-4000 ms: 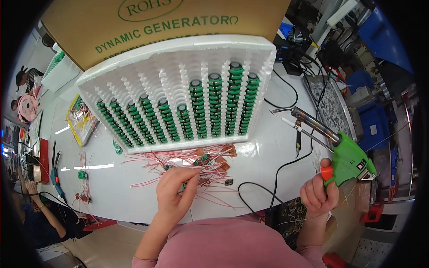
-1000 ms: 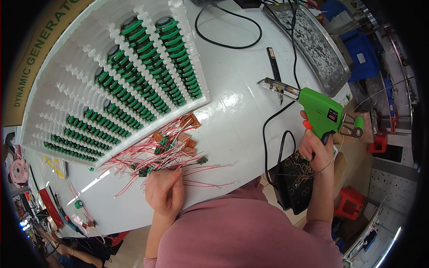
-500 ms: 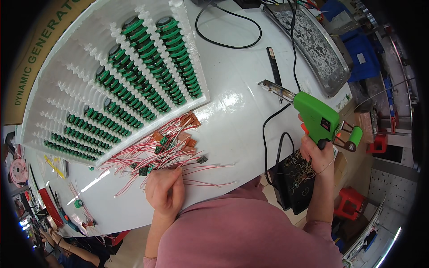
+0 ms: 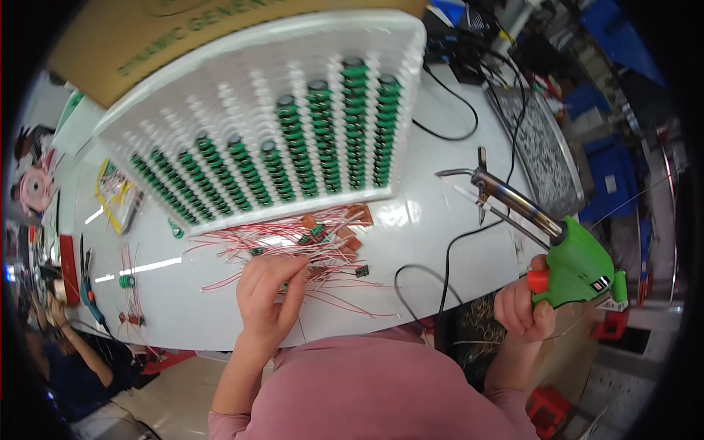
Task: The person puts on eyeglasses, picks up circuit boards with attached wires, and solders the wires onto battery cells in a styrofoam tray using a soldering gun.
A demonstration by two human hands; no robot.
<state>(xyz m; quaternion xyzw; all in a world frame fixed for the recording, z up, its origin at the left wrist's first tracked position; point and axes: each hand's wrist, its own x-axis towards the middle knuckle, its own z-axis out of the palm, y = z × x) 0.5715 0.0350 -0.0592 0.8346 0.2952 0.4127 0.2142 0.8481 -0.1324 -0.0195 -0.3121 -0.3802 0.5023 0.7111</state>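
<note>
My right hand point(image 4: 521, 312) grips a green soldering gun point(image 4: 583, 264), fingers round its handle at the orange trigger. The gun's metal barrel slants up and left, and its thin bent tip is over the table. My left hand point(image 4: 270, 293) is closed in a pinch at the near edge of a heap of red and white wires point(image 4: 242, 242). Whatever is between its fingertips is too small to make out. Small dark green circuit boards point(image 4: 362, 270) and orange-brown pieces point(image 4: 349, 238) lie among the wires.
Behind the heap stands a white foam tray point(image 4: 293, 218) with rows of green ring-shaped parts point(image 4: 319, 132), against a cardboard box point(image 4: 220, 29). A grey metal tray point(image 4: 543, 147) and black cables point(image 4: 447, 275) are on the right. At far left, another person's arm point(image 4: 88, 348) shows.
The view has shifted, and the foam tray appears farther right. My right hand has turned the soldering gun and holds it lower in the picture. My left hand stays pinched by the wires.
</note>
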